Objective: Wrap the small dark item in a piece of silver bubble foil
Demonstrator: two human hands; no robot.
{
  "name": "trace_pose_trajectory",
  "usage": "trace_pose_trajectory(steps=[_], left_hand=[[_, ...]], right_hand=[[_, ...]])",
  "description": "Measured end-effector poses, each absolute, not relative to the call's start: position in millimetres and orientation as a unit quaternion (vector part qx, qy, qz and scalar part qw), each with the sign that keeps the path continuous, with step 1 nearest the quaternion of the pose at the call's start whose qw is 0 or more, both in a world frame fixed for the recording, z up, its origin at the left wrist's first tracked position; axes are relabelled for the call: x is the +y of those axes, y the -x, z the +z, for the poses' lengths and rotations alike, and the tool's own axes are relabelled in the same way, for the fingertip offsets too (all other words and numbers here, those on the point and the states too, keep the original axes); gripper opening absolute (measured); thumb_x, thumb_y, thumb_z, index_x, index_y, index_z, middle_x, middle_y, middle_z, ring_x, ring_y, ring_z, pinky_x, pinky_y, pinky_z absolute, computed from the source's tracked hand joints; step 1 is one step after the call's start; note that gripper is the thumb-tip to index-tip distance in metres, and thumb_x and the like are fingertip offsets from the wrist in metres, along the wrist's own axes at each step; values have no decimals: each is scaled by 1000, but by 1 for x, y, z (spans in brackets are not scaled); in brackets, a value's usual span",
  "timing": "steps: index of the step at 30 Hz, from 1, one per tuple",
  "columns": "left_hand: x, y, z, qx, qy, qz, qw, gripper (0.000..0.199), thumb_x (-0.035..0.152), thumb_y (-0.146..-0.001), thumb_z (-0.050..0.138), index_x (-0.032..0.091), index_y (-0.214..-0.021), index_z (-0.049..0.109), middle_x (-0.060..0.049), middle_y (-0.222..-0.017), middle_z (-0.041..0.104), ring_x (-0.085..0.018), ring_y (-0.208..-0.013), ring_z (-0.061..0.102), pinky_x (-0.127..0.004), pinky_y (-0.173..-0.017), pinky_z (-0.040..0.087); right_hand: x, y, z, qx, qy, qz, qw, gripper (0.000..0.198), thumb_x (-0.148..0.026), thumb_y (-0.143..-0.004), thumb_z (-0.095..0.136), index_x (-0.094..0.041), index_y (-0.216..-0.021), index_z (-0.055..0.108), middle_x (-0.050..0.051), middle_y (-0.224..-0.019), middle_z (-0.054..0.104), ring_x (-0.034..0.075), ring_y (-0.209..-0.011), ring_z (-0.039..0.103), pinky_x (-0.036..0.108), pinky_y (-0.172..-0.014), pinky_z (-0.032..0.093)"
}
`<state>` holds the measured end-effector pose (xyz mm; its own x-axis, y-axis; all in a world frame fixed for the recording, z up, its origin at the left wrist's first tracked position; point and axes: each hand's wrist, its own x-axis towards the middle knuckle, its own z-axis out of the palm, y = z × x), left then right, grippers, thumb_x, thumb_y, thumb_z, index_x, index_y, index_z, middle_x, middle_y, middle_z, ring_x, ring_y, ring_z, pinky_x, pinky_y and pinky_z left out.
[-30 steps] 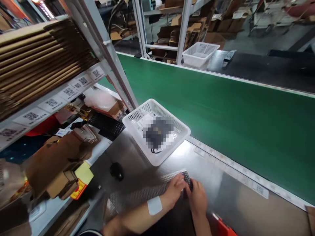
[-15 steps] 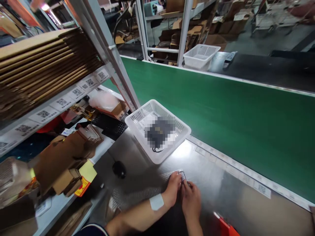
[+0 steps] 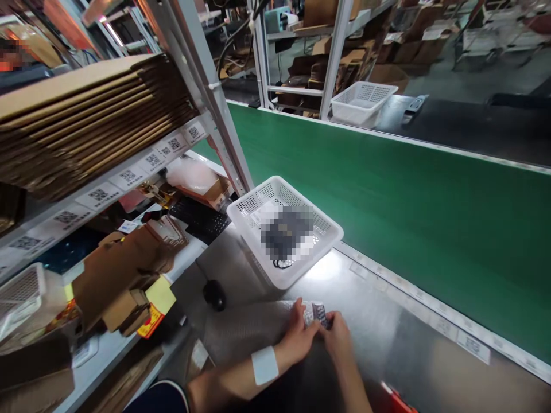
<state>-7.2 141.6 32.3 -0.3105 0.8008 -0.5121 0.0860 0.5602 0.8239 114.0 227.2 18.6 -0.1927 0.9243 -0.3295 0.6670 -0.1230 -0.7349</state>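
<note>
A sheet of clear bubble wrap point(image 3: 253, 316) lies across the metal bench, its right end rolled around a small dark patterned item point(image 3: 319, 312) whose kind I cannot make out. My left hand point(image 3: 300, 332), with a white patch on the forearm, presses and grips the wrap from the left, the thumb towards the right hand. On the other side my right hand point(image 3: 338, 332) pinches the wrapped end. Both hands almost meet at the bundle. Beyond them stands a white plastic basket point(image 3: 282, 278) holding a blurred-out dark thing and a black cord.
A black mouse point(image 3: 214, 295) and a keyboard point(image 3: 200, 218) sit to the left. Behind the basket runs a green conveyor belt point(image 3: 387, 183). Flat cardboard point(image 3: 86, 115) is stacked on the left shelf beside a metal post point(image 3: 215, 109). A red object point(image 3: 398, 398) lies at the bottom edge.
The left hand has shifted slightly, its fingers now lying over the wrap. The right hand has turned outward, and more of the wrapped bundle shows. The whole view has moved slightly.
</note>
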Motion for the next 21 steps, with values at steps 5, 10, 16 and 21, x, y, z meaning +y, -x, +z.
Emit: trace_pose_trajectory(steps=[5, 10, 16, 21], left_hand=[[94, 61, 46, 664, -606, 192, 394, 48, 29, -105, 57, 18, -152, 58, -15, -165, 56, -31, -157, 47, -52, -137, 33], [67, 84, 49, 591, -719, 72, 358, 72, 51, -111, 46, 15, -171, 30, -13, -180, 26, -34, -169, 21, -60, -140, 19], [58, 70, 43, 564, -728, 80, 381, 76, 57, -113, 34, 15, -174, 17, -14, -182, 18, -29, -171, 10, -57, -141, 14], [57, 72, 48, 573, -727, 91, 367, 76, 58, -112, 38, 18, -174, 20, -11, -182, 23, -31, -170, 18, -57, -139, 18]], right_hand=[[224, -108, 28, -693, 596, 391, 107, 30, -57, -70, 45, -30, -83, 43, 6, -81, 59, 29, -82, 59, 46, -80, 46], [276, -157, 35, -724, 609, 318, 69, 38, -59, -67, 42, -28, -89, 46, 12, -85, 63, 34, -86, 62, 50, -83, 48], [306, -193, 36, -765, 601, 219, 78, 49, -62, -75, 42, -21, -99, 55, 26, -105, 71, 46, -106, 66, 60, -96, 52], [259, -170, 7, -801, 554, 169, 148, 88, -85, -94, 25, -8, -111, 65, 30, -118, 74, 42, -114, 72, 55, -102, 59]])
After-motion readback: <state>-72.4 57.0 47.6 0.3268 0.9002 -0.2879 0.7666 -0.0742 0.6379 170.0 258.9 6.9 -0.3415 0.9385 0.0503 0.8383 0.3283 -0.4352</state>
